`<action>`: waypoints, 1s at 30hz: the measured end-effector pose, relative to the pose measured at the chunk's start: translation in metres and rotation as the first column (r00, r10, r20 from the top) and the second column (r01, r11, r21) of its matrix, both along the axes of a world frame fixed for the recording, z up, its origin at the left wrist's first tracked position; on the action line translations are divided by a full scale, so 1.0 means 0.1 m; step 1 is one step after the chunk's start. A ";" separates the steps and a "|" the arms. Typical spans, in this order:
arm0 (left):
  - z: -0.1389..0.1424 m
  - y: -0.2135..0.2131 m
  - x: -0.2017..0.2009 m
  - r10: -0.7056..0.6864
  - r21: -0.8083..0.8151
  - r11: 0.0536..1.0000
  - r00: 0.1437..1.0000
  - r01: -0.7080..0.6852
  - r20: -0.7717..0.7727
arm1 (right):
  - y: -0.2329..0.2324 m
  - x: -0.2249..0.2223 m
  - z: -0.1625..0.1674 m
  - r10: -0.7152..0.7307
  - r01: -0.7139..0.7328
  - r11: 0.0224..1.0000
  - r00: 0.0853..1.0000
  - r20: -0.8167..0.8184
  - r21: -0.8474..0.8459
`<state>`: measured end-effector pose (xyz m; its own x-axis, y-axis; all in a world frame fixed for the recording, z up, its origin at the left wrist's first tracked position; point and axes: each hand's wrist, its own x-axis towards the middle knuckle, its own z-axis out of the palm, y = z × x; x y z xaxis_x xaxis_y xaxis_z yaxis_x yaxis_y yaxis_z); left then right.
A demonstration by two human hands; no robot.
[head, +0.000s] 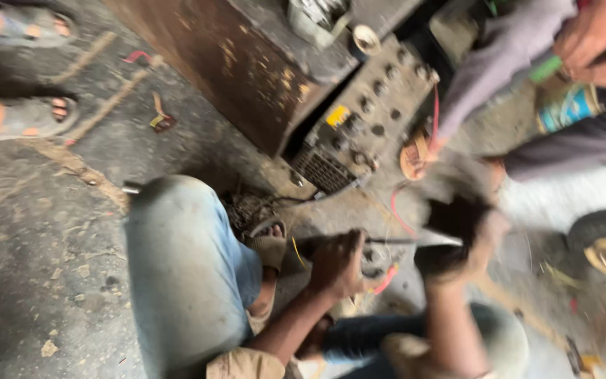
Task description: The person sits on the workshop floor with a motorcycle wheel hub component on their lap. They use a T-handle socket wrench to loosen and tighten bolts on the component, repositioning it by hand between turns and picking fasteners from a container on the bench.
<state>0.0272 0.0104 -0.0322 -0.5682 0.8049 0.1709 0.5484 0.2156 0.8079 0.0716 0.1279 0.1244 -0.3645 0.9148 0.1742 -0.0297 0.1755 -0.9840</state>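
Fingers [345, 254] of two hands grip one rod [415, 241].

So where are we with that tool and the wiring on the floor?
Done: nothing looks finished; red and yellow wires lie loose on the floor beside the battery. In hand: the left hand grips a thin pointed tool, while the right hand, blurred, is at its tip. Left: the loose wires.

Rough matt concrete floor [43, 231], rusty scuffed metal cabinet [233, 63], smooth grey metal rod [415, 241], faded blue denim trousers [184, 274]
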 end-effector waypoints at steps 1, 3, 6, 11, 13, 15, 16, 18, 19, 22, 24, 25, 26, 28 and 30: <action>0.01 0.00 0.00 0.033 0.052 0.998 0.998 -0.030 -0.056 | -0.08 -0.04 0.01 -0.081 0.088 0.963 0.996 -0.039 0.255; 0.01 -0.01 0.00 0.048 0.119 0.992 0.988 -0.030 -0.144 | -0.10 -0.02 0.11 -0.102 -0.049 0.731 0.978 0.180 0.681; 0.01 -0.02 0.01 0.061 0.146 0.988 0.990 -0.042 -0.130 | 0.20 0.25 0.38 -0.366 -0.687 0.383 0.501 0.785 0.617; -0.03 -0.01 0.02 0.061 0.118 0.992 0.990 -0.047 -0.124 | 0.85 0.41 0.44 0.415 -0.869 0.314 -0.236 0.879 -0.382; -0.05 0.02 0.01 0.042 0.122 0.992 0.992 -0.028 -0.117 | 0.89 0.37 0.38 0.731 -0.727 0.267 -0.275 0.625 -0.632; -0.06 0.02 0.00 -0.014 0.047 0.999 0.997 0.017 -0.080 | 0.78 0.28 0.27 0.897 -0.596 0.400 0.097 0.432 -0.696; -0.06 0.02 0.00 -0.021 0.037 0.999 0.996 0.025 -0.087 | 0.65 0.22 0.19 0.843 -0.542 0.531 0.415 0.342 -0.652; -0.06 0.02 0.00 -0.022 0.013 1.000 0.995 0.023 -0.099 | 0.39 0.12 0.04 0.416 -0.351 0.873 0.898 0.143 -0.338; -0.05 0.01 0.01 -0.012 0.029 0.999 0.998 0.014 -0.066 | 0.29 0.07 -0.02 0.196 -0.192 0.976 0.980 0.035 -0.107; -0.03 -0.01 0.01 0.021 0.038 0.999 0.998 -0.019 -0.059 | 0.24 0.05 -0.06 -0.020 0.060 0.809 0.997 -0.075 0.584; -0.01 -0.01 0.01 0.017 0.036 0.999 0.995 -0.014 -0.101 | 0.44 0.12 0.08 0.208 -0.309 0.207 0.941 0.266 0.928; -0.01 -0.01 0.00 0.009 0.047 0.999 0.995 -0.005 -0.102 | 0.59 0.17 0.19 0.303 -0.437 -0.134 0.837 0.456 0.890; -0.01 -0.01 -0.01 0.007 0.062 0.998 0.995 -0.001 -0.102 | 0.73 0.22 0.30 0.340 -0.471 -0.353 0.740 0.580 0.808; -0.01 -0.01 -0.02 0.010 0.088 0.996 0.990 0.002 -0.137 | 0.97 0.19 0.48 0.326 -0.480 -0.568 0.615 0.718 0.669; -0.02 -0.02 -0.03 -0.006 0.107 0.994 0.979 0.028 -0.204 | 1.03 0.12 0.64 0.280 -0.574 -0.608 0.491 0.825 0.549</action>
